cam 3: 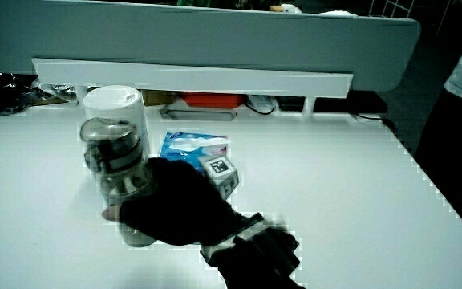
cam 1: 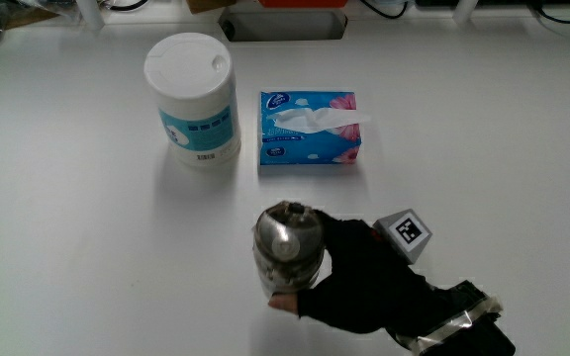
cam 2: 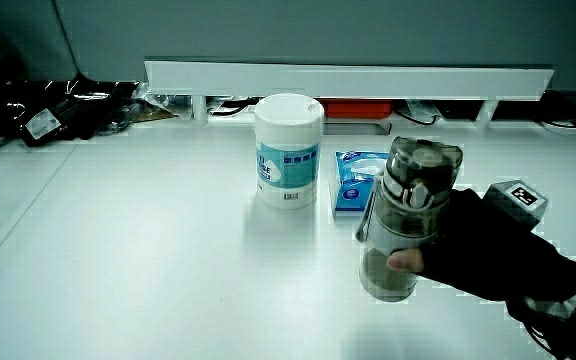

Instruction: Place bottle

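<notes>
A black-gloved hand (cam 1: 364, 282) grips an upright clear plastic bottle with a grey cap (cam 1: 287, 247), long axis vertical, nearer the person than the blue tissue box (cam 1: 309, 129) at its twelve o'clock.

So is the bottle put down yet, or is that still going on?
Almost done, by the look of it. The bottle stands upright, nearer to the person than the tissue box and the wipes tub, and its base seems to rest on the table, though that is hard to confirm. The hand is wrapped around it. Left to do: let go and draw the hand away.
</notes>
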### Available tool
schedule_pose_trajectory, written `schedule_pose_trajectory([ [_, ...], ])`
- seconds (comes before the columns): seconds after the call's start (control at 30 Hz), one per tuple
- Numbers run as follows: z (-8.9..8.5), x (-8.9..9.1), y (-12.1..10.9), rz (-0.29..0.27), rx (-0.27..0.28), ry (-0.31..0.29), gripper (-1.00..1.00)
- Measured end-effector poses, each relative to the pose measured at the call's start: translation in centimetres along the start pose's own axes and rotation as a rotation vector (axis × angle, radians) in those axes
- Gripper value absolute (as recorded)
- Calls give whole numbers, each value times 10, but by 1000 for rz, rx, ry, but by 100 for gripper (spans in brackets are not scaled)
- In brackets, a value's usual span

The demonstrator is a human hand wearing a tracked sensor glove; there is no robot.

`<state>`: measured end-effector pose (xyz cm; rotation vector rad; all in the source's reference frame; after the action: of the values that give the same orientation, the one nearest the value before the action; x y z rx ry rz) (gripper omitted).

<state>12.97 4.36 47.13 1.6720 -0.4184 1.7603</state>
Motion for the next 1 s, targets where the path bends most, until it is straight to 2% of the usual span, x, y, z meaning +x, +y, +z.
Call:
schedule_pose_trajectory([
  [0.03,-2,5,1,-1,-24,-8,0],
  [0.07,-6,6,2,16,-41,18,0],
  [0.1,-9,8,1,3,-52,22,0],
  [0.13,-12,11,1,16,-64,33,0],
  [0.23,-18,23,0,-11,-96,34,0],
  [0.27,-20,26,0,-20,-107,51,0],
  [0.37,-24,36,-1,-41,-120,27,0],
  [0.43,-27,43,-2,-56,-125,31,0],
  [0.57,-31,56,-1,-86,-143,72,0],
  [0.6,-31,59,-1,-74,-140,77,0],
  [0.73,-34,72,-1,-93,-152,115,0],
  [0.8,-34,77,-1,-89,-157,112,0],
  [0.9,-35,79,-3,-104,-156,100,0],
  [1.0,-35,82,-4,-101,-153,118,0],
])
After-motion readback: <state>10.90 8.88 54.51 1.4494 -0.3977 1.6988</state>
